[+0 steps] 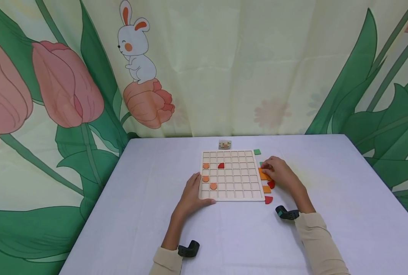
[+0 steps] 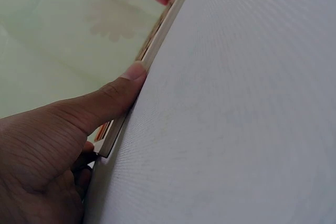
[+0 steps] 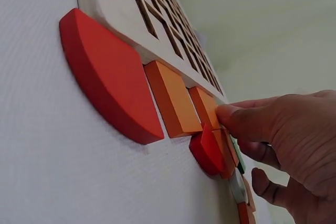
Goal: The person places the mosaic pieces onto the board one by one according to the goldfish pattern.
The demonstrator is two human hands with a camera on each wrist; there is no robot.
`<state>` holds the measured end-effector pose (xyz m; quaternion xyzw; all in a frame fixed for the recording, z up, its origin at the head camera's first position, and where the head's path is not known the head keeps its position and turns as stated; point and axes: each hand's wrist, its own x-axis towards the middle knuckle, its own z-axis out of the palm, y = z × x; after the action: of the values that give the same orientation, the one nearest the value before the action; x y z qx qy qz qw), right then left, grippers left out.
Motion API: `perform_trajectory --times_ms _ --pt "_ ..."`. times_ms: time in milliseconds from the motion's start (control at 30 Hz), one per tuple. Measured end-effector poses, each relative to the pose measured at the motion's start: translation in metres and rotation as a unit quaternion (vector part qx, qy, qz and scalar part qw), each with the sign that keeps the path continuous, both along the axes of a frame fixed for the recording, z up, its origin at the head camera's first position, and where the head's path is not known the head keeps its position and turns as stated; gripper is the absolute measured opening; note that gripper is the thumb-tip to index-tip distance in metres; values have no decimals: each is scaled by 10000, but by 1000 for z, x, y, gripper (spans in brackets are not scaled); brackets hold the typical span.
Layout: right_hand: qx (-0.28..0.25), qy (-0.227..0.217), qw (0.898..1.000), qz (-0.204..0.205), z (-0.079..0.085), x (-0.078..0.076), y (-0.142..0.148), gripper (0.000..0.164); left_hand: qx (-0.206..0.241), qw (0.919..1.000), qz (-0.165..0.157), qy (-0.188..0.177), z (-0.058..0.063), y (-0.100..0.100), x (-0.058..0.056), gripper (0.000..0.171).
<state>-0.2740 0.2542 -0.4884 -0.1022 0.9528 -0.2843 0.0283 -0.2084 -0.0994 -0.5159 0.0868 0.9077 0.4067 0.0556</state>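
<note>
A pale wooden grid board (image 1: 238, 172) lies flat on the table. My left hand (image 1: 192, 196) holds its near left corner, the thumb along the front edge and the fingers at the left side. At the board's right edge, my right hand (image 1: 281, 173) bends over loose pieces. Its thumb and fingertips pinch at an orange square tile (image 3: 202, 106); the far fingertips are partly hidden. Nearer lie another orange tile (image 3: 170, 100), a red quarter-circle piece (image 3: 113, 77) and a smaller red piece (image 3: 208, 150). Several orange discs (image 1: 213, 186) and one red quarter-circle (image 1: 221, 165) sit on the board.
A small patterned card (image 1: 224, 144) lies behind the board. A green piece (image 1: 257, 152) rests by the far right corner. White cloth (image 1: 138, 214) covers the table, and a printed curtain (image 1: 217, 68) hangs behind it. Both wrists wear black devices (image 1: 189, 249).
</note>
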Motion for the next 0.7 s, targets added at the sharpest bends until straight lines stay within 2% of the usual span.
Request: perform_trajectory --times_ms 333,700 --pt "80 89 9997 213 -3 0 2 22 -3 10000 4 20 -2 0 3 121" --pt "254 161 9994 184 0 0 -2 26 7 10000 28 48 -1 0 1 120"
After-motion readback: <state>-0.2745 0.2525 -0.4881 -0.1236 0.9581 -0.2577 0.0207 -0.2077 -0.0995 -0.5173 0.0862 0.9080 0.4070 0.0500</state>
